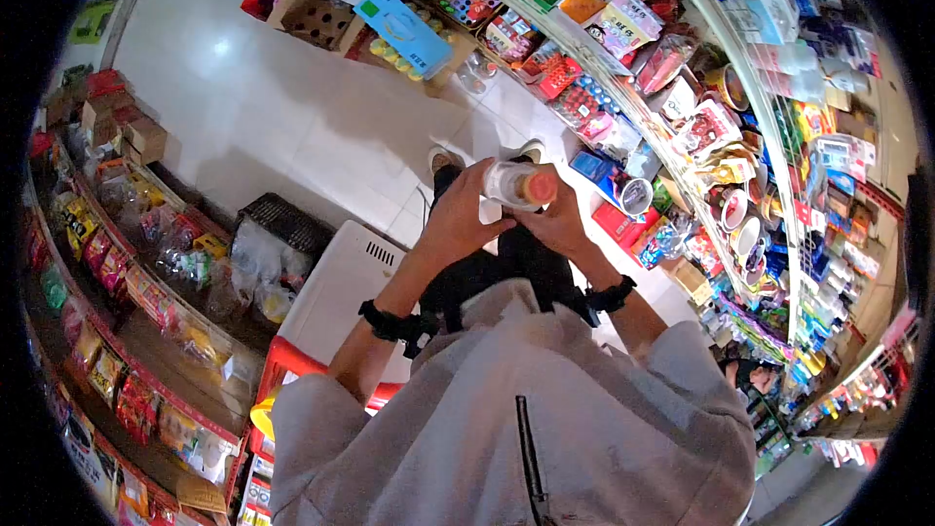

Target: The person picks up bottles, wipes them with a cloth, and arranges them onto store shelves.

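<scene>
Between my two hands is a clear bottle (504, 185) with an orange-red cap (539, 187). It is tilted, with its capped end toward my right hand. My left hand (462, 209) is closed around the left side of the bottle, its thumb along the lower edge. On the other side my right hand (560, 221) grips near the cap, fingers bent. The contents and any label are too unclear to read. Both wrists wear black bands. My shoes show on the tiled floor just beyond the hands.
Packed shelves (672, 151) of boxes and tubs curve along the right. Snack shelves (146, 312) line the left, with a black basket (276, 219) beside a white chest-like unit (343, 278). A blue box (404, 31) and an open carton (314, 10) stand ahead on the floor.
</scene>
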Demonstrator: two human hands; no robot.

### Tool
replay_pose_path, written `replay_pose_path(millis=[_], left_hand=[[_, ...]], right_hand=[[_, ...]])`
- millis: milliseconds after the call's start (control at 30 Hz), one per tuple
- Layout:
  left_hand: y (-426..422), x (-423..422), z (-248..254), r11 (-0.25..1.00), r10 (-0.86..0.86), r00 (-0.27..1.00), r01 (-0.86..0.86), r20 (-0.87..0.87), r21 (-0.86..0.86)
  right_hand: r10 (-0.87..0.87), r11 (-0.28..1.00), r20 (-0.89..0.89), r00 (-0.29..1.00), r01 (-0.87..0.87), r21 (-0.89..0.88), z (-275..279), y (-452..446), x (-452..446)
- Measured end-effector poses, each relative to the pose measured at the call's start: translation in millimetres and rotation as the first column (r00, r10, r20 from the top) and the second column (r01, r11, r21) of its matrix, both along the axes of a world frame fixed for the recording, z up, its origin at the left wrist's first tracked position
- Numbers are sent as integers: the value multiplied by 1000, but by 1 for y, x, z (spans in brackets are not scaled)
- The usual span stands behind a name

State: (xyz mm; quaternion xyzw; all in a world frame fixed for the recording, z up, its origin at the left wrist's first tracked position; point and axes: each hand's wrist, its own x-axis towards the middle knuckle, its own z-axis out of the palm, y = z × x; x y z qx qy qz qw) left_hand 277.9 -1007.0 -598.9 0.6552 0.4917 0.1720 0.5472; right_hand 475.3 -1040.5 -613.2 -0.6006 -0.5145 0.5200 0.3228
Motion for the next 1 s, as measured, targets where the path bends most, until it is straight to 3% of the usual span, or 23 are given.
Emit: replay_pose_path(millis=[67, 100, 133, 167, 233, 267, 300, 367, 433, 500, 567, 633, 700, 767, 833, 867, 900, 967, 1000], left_hand=[[-3, 18, -33, 999, 34, 999, -34, -15, -15], [-5, 28, -45, 988, 156, 988, -156, -3, 11], [-5, 38, -60, 961, 274, 962, -275, 13, 34], [-3, 48, -77, 963, 269, 963, -269, 16, 24], [-5, 65, -121, 883, 468, 883, -467, -30, 36], [-8, 76, -148, 825, 564, 825, -563, 32, -52], [-7, 81, -170, 827, 561, 827, -559, 28, -60], [-2, 88, -216, 766, 636, 771, -628, 28, -138], [4, 89, -258, 795, 602, 799, -598, 2, -104], [15, 92, -291, 831, 543, 830, -553, -127, -62], [20, 95, -334, 811, 569, 813, -579, -126, -77], [20, 96, -383, 815, 538, 805, -572, -250, -92], [21, 97, -435, 784, 561, 789, -604, -251, -147], [24, 95, -485, 830, 555, 782, -545, -285, 120], [26, 94, -531, 780, 624, 725, -600, -292, 178], [30, 91, -553, 807, 590, 758, -566, -278, 169], [33, 89, -575, 821, 570, 774, -547, -273, 164], [42, 87, -616, 830, 557, 783, -539, -276, 144], [46, 85, -634, 825, 563, 776, -551, -286, 128]], right_hand=[[-40, 997, -101, 994, 45, 54, -40, 4, 1], [-14, 996, 33, 999, 11, 87, -66, 5, 6], [-42, 994, -5, 999, 42, 105, -93, 3, 8], [-67, 990, -44, 997, 72, 122, -118, 2, 9], [-101, 993, -65, 993, 104, 50, -163, 2, 11], [-93, 995, 13, 996, 92, 37, -171, 9, 10], [-80, 997, 89, 993, 78, 25, -187, 11, 9], [-141, 990, 27, 990, 142, -4, -227, 20, 7], [-15, 996, 301, 954, -11, 85, -262, 27, 10], [-237, 956, -86, 968, 217, -199, -330, 25, 7], [-50, 996, 277, 960, 26, 88, -359, 29, 11], [-80, 997, 233, 969, 78, 16, -397, 32, 5], [-119, 992, 186, 975, 109, 63, -455, 30, 4], [-330, 926, -191, 925, 278, -254, -514, 32, -6], [-112, 992, 169, 979, 119, -32, -558, 30, -3], [-233, 958, 40, 972, 236, -160, -580, 33, -10], [-233, 958, 37, 972, 236, -164, -602, 36, -12], [-540, 752, -179, 822, 376, -541, -641, 44, -18], [-569, 723, -181, 802, 384, -574, -661, 46, -17]])
